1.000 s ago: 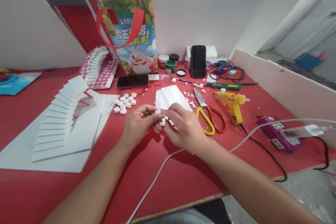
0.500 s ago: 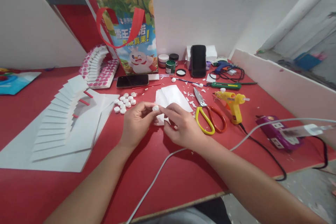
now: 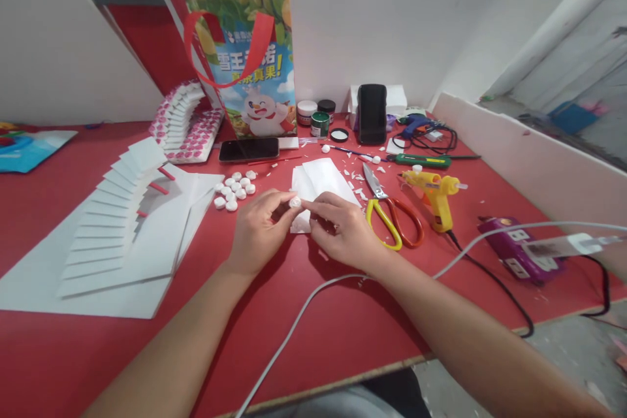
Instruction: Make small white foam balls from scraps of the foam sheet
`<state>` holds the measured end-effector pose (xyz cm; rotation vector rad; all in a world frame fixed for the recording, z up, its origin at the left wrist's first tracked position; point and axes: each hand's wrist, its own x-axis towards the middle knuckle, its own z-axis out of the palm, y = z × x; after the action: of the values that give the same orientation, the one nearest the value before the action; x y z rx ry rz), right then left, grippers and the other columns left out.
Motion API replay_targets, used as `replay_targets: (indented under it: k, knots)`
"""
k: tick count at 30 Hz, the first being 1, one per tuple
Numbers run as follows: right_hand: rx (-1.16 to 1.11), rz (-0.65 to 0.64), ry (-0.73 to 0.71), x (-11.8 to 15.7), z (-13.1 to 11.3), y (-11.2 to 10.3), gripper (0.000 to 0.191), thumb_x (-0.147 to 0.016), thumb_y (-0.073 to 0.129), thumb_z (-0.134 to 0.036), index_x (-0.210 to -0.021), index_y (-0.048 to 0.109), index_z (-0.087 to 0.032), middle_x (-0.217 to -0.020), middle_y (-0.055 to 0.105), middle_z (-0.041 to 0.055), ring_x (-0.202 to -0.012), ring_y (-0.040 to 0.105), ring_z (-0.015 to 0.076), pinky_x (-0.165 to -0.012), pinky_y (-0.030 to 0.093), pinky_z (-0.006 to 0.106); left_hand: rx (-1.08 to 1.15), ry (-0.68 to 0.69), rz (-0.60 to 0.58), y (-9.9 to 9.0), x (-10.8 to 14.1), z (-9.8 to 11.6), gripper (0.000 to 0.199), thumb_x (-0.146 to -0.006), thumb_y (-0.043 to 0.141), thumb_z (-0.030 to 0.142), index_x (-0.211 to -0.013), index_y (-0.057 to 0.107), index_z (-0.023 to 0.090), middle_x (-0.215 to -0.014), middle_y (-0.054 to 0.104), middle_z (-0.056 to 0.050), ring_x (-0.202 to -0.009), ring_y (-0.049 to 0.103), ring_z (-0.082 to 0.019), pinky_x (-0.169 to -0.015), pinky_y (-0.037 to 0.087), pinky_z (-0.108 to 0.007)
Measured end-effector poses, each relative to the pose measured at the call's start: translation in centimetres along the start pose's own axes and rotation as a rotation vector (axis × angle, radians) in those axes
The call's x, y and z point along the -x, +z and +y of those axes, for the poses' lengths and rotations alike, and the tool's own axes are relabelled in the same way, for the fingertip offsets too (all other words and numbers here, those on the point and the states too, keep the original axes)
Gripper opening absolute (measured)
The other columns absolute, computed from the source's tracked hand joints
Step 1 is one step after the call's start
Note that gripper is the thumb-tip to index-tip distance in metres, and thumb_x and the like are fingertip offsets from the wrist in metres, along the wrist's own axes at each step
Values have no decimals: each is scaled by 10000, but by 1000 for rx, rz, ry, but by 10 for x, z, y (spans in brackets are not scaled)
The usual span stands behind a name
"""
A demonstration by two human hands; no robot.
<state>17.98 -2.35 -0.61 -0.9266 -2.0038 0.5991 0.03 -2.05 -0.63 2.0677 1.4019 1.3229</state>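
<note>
Between the thumb and fingers of my left hand [image 3: 258, 225] is a small white round piece [image 3: 294, 202], its folded-looking top facing me. The forefinger tip of my right hand [image 3: 345, 228] touches the right side of this piece. The right thumb stays lower and apart from that finger; its other fingers are curled and partly hidden. Under the fingertips lies a folded white paper sheet [image 3: 326, 179]. Left of it sits a cluster of several similar white round pieces [image 3: 236, 189]. Scissors [image 3: 386, 212] with one yellow and one red handle lie beside my right hand.
A yellow glue gun [image 3: 434, 192] and a purple box [image 3: 519, 248] stand right. A white cable [image 3: 313, 297] crosses near my wrists. Left is a fanned white strip structure [image 3: 105, 222] on boards. Behind are a phone [image 3: 249, 149], a printed bag [image 3: 255, 65] and paint jars [image 3: 320, 123].
The white round piece has turned in my left fingers, so more of its top shows. My right hand has shifted very slightly. The view has moved a little.
</note>
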Motion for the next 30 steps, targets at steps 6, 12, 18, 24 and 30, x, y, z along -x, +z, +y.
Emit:
replay_targets:
  k: [6,12,18,24,30]
  knots:
    - [10,78,-11,-3,-3,-7,288,-839,513,-102,-973,759,-170,-816,643,52,-643,576,121,-614,463,257,87,29,-44,-1,-1,7,176,-891,646,283,-1007,751,203,-833,710,-35,-719,626,-156,-725,503,-265]
    - [-70,129,165,-7,-5,-11,247,-815,540,-110,-891,768,-170,-685,658,26,-581,573,125,-562,446,261,201,-68,-50,2,1,7,217,-876,672,315,-1056,751,223,-845,699,-18,-695,638,-154,-695,522,-267]
    - [-219,126,266,-7,-3,-6,268,-842,553,-169,-987,777,-187,-855,694,44,-694,617,118,-634,489,254,181,-103,-58,5,2,6,245,-903,636,346,-1066,744,199,-883,713,-31,-706,647,-136,-701,525,-238]
    - [-248,111,273,-6,-2,-1,276,-819,572,-152,-1008,771,-179,-875,678,45,-714,610,118,-656,490,262,170,-123,-39,4,4,7,246,-884,663,328,-1071,764,204,-749,701,-10,-652,637,-137,-692,521,-247]
    - [-449,119,477,-9,-8,-1,178,-807,643,-226,-932,749,-156,-813,719,36,-684,645,129,-632,511,254,361,-334,-112,6,6,10,391,-872,673,385,-1200,715,175,-852,753,-41,-635,692,-157,-670,578,-280]
